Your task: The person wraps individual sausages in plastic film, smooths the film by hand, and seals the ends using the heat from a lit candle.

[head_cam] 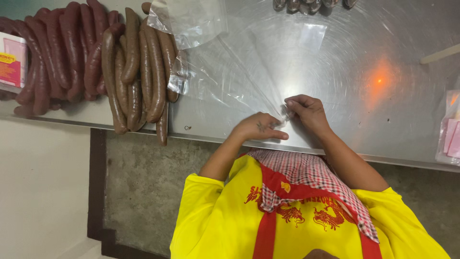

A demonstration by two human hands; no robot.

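A clear plastic bag [239, 72] lies flat on the steel table [364, 62], stretching from the near edge toward the far left. My left hand [258, 127] and my right hand [307, 111] meet at the bag's near end [285, 115], and both pinch the thin film between fingertips. The hands are almost touching, just beyond the table's front edge. My yellow shirt and red checked apron fill the bottom of the view.
A pile of long brown sausages [139, 72] and dark red sausages [57, 48] lies at the left, some hanging over the table edge. A printed pink packet [12, 62] is far left, pink packets [450, 134] far right, a pale stick [441, 53] top right.
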